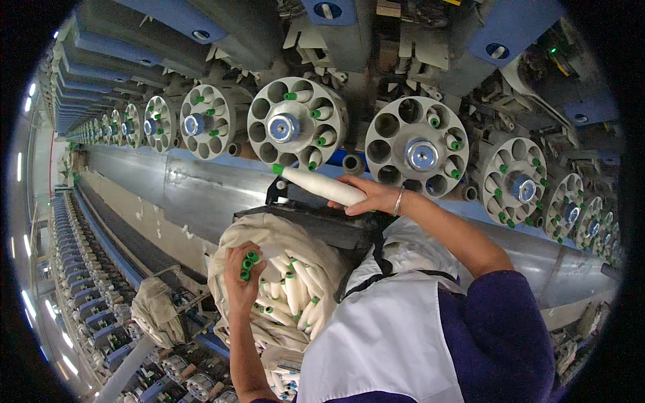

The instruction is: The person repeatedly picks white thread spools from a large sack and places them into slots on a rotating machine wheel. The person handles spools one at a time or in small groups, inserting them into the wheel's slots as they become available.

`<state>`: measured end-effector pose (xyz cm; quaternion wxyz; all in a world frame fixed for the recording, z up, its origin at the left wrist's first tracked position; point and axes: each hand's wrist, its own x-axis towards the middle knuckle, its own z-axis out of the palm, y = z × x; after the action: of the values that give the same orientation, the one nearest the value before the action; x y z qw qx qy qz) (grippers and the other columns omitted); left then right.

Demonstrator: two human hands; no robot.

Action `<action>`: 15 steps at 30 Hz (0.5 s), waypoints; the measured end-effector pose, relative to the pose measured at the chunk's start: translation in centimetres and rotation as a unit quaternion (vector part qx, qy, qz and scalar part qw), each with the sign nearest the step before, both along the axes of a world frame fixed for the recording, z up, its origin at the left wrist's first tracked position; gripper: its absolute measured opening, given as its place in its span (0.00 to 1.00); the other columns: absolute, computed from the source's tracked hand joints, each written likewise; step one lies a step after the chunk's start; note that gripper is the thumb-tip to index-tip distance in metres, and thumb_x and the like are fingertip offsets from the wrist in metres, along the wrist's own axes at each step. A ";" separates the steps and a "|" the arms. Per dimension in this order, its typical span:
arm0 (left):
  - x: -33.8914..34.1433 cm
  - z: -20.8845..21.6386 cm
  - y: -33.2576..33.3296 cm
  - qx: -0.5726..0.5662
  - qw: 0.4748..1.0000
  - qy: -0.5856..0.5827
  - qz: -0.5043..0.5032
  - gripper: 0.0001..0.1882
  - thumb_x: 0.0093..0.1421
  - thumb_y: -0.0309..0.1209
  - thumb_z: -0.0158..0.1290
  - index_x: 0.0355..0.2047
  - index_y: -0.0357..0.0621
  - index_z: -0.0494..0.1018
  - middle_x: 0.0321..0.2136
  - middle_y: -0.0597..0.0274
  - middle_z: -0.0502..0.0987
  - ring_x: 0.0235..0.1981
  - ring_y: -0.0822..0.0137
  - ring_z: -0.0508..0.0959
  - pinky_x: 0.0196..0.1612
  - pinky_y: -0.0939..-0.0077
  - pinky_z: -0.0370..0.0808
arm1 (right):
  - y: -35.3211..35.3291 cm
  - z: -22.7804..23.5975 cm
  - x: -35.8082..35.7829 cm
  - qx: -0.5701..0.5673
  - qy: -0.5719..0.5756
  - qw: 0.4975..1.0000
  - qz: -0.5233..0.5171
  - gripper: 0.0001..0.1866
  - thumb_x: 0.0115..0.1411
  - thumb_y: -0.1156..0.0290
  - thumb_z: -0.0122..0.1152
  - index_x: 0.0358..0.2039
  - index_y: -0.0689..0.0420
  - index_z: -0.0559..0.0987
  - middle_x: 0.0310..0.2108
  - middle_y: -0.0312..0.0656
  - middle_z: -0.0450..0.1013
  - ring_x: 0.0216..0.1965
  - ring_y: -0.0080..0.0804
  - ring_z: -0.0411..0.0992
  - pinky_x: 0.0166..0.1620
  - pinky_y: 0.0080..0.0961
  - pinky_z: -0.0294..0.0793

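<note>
My right hand (377, 196) is closed round the thick end of a yarn bobbin (316, 183) wound with white yarn. Its green tip points left, just below a round bobbin magazine (259, 144) with several green-tipped bobbins in its holes. Over the left side of a cloth sack (232, 235), my left hand (236, 279) grips several bobbins by their green ends (248, 263); the fingers partly hide them. White green-tipped bobbins (292, 292) lie heaped inside the sack. To the right of the held bobbin is another magazine (393, 174), with some holes filled and others bare.
More round magazines (517, 185) line the blue and grey winding machine to both sides. A metal trough (181, 181) runs beneath them. A dark ledge (316, 225) stands behind the sack. At left are a bundled cloth bag (158, 312) and another machine row (87, 269).
</note>
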<state>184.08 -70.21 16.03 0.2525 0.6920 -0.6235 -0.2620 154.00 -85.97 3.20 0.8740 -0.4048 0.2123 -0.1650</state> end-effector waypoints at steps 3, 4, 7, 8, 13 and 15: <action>-2.9 4.3 -3.0 -0.008 0.991 0.132 -0.001 0.14 0.48 0.28 0.62 0.34 0.37 0.72 0.38 0.55 0.75 0.43 0.58 0.72 0.50 0.65 0.66 | -0.9 0.6 0.8 -0.126 0.024 0.991 0.028 0.42 0.53 0.71 0.67 0.64 0.58 0.55 0.56 0.41 0.65 0.57 0.30 0.62 0.61 0.28 0.60; -3.6 5.0 -3.7 -0.007 0.982 0.187 0.009 0.15 0.48 0.31 0.62 0.33 0.38 0.72 0.39 0.56 0.75 0.44 0.59 0.71 0.52 0.65 0.65 | -1.1 0.8 0.9 -0.172 0.040 0.984 0.034 0.40 0.53 0.72 0.66 0.64 0.57 0.57 0.57 0.41 0.63 0.57 0.29 0.61 0.59 0.28 0.62; -5.9 4.4 -5.1 -0.023 0.930 0.360 0.070 0.17 0.48 0.35 0.64 0.33 0.38 0.72 0.41 0.57 0.73 0.45 0.59 0.71 0.54 0.63 0.64 | -1.3 1.7 0.7 -0.114 -0.011 0.990 0.078 0.43 0.50 0.70 0.71 0.64 0.55 0.57 0.56 0.39 0.61 0.58 0.28 0.59 0.60 0.28 0.61; -6.5 3.7 -5.5 -0.031 0.903 0.418 0.095 0.18 0.48 0.35 0.64 0.34 0.39 0.72 0.42 0.57 0.72 0.46 0.59 0.71 0.55 0.62 0.64 | -1.2 1.9 0.4 -0.088 -0.037 0.991 0.090 0.44 0.49 0.70 0.72 0.64 0.55 0.57 0.56 0.38 0.62 0.58 0.27 0.59 0.60 0.28 0.61; -9.0 1.0 -6.6 -0.027 0.810 0.560 0.172 0.18 0.53 0.34 0.61 0.41 0.40 0.70 0.51 0.52 0.71 0.51 0.61 0.71 0.56 0.63 0.66 | -0.7 2.9 -1.7 -0.036 -0.033 0.998 0.047 0.46 0.49 0.68 0.73 0.64 0.54 0.56 0.55 0.38 0.63 0.57 0.30 0.61 0.60 0.28 0.62; -9.9 0.7 -6.8 0.011 0.825 0.539 0.170 0.18 0.53 0.34 0.61 0.41 0.40 0.71 0.51 0.54 0.71 0.51 0.63 0.70 0.56 0.65 0.67 | -0.6 3.1 -2.0 -0.051 -0.034 0.998 0.024 0.46 0.49 0.66 0.73 0.64 0.54 0.56 0.56 0.39 0.63 0.57 0.30 0.61 0.60 0.28 0.62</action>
<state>174.21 -77.04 16.69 0.5811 0.5382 -0.2574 -0.5535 151.96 -86.58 6.25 0.8624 -0.4483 0.1640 -0.1684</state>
